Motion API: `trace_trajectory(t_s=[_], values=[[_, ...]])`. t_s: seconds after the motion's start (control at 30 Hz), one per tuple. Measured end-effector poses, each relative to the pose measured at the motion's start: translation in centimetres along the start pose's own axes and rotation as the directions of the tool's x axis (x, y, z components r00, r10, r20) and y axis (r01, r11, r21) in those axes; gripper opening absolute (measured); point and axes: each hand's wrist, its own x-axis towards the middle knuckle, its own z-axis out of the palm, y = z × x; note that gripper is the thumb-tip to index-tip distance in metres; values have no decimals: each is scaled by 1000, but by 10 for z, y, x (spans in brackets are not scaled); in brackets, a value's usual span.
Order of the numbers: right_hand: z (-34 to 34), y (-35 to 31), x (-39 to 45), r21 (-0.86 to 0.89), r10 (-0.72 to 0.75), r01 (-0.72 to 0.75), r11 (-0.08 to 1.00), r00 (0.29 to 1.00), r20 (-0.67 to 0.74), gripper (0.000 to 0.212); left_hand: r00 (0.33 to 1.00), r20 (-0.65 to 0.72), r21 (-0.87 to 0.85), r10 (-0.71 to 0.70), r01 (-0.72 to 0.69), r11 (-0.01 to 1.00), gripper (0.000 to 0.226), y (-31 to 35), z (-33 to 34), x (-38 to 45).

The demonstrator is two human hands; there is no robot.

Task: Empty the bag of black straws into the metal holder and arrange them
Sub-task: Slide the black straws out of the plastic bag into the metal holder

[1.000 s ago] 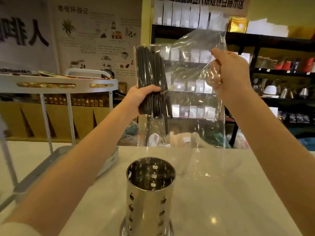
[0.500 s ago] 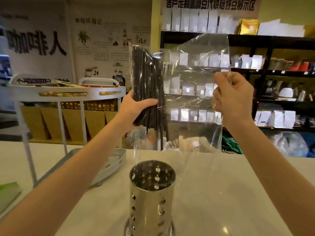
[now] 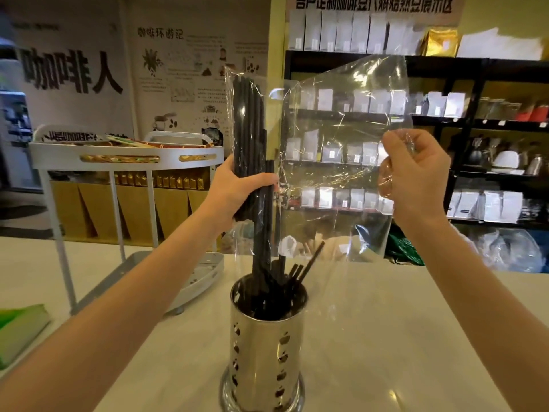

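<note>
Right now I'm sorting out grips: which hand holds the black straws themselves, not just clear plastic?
The left hand. It grips the bundle of black straws through the clear plastic bag; the right hand pinches only empty bag film.

A clear plastic bag (image 3: 341, 150) hangs upright above the perforated metal holder (image 3: 266, 352); black straws (image 3: 249, 138) fill its left side, several already standing inside the holder.
</note>
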Motion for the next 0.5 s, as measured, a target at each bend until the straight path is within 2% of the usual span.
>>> trace_trajectory(t_s=[0.23, 0.37, 0.5], values=[[-1, -1, 2, -37, -44, 43, 998, 999, -12, 14, 999, -20, -48, 41, -42, 998, 35, 2, 0, -7], [-2, 3, 5, -131, -104, 99, 986, 994, -30, 14, 997, -5, -83, 82, -82, 993, 29, 4, -1, -12], [-4, 11, 7, -134, -74, 65, 989, 996, -56, 15, 995, 11, -105, 102, -100, 989, 30, 4, -3, -14]])
